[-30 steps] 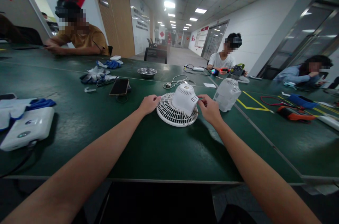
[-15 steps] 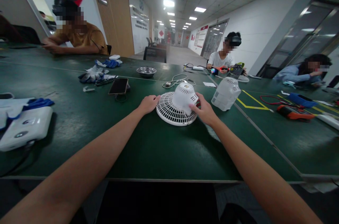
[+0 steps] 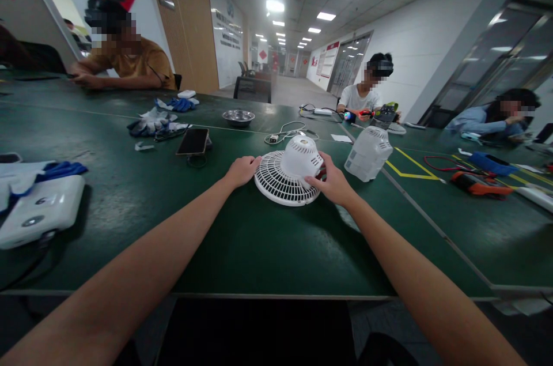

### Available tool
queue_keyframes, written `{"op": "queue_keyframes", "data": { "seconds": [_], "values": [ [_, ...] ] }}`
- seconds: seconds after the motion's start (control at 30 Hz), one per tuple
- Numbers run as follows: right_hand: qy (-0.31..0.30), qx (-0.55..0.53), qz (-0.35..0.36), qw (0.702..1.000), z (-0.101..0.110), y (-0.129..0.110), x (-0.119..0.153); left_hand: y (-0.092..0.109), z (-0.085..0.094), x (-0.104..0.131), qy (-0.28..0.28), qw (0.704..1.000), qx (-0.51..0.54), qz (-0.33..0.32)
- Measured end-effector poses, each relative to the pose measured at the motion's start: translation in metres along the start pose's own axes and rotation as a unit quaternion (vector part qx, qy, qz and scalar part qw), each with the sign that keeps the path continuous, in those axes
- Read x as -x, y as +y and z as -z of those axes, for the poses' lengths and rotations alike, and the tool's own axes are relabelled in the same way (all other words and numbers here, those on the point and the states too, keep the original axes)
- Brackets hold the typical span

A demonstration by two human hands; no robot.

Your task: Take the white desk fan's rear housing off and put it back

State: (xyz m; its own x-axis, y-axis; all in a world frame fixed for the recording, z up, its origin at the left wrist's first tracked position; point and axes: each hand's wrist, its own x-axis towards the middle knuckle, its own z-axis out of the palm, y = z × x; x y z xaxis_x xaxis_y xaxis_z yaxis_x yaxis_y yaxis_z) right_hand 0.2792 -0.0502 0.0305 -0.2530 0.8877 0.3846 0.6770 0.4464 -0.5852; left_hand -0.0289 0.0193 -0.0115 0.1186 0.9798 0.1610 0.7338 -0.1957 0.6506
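A white fan head (image 3: 299,159) lies grille-down on the green table, its rounded motor housing facing up. My left hand (image 3: 243,171) grips the left rim of the round grille, fingers closed at the edge. On the other side, my right hand (image 3: 333,179) is closed on the right of the housing, thumb in front and the other fingers partly hidden behind it. A translucent white plastic housing (image 3: 369,154) stands just to the right of my right hand. Behind the fan lies a coiled white cable (image 3: 287,133).
A metal bowl (image 3: 238,117), a phone (image 3: 192,142) and gloves (image 3: 154,123) lie at the back left. Nearer left is a white device (image 3: 45,210). At right are an orange multimeter (image 3: 480,184) and a blue tray (image 3: 492,163). Three people sit around the table.
My right thumb has shifted slightly left and down along the housing. The fan and my left hand are nearly unmoved.
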Motion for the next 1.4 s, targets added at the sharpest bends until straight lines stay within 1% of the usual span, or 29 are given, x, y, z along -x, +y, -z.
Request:
{"op": "queue_keyframes", "data": {
  "seconds": [0.3, 0.63, 1.1, 1.3, 1.4],
  "values": [
    [0.0, 0.0, -0.006, 1.0, 0.0002, -0.0023, 0.0008, 0.0013, 0.0007, -0.0007, 0.02, 0.999, -0.044, -0.015],
    [0.0, -0.002, 0.003, 1.0, -0.0003, 0.0019, -0.0008, 0.0002, -0.0007, -0.0007, 0.007, 1.0, -0.013, -0.003],
    [-0.005, -0.003, -0.003, 1.0, -0.0006, 0.0013, -0.0006, 0.0028, 0.0005, 0.002, 0.008, 1.0, 0.0, -0.006],
    [0.001, -0.005, 0.001, 1.0, -0.0008, 0.0014, -0.0004, 0.0019, -0.0002, 0.0003, 0.028, 0.999, -0.03, -0.017],
    [0.0, -0.006, 0.003, 1.0, -0.0006, 0.0014, -0.0003, 0.0012, -0.0006, 0.0, 0.023, 0.999, -0.022, -0.018]
  ]
}}
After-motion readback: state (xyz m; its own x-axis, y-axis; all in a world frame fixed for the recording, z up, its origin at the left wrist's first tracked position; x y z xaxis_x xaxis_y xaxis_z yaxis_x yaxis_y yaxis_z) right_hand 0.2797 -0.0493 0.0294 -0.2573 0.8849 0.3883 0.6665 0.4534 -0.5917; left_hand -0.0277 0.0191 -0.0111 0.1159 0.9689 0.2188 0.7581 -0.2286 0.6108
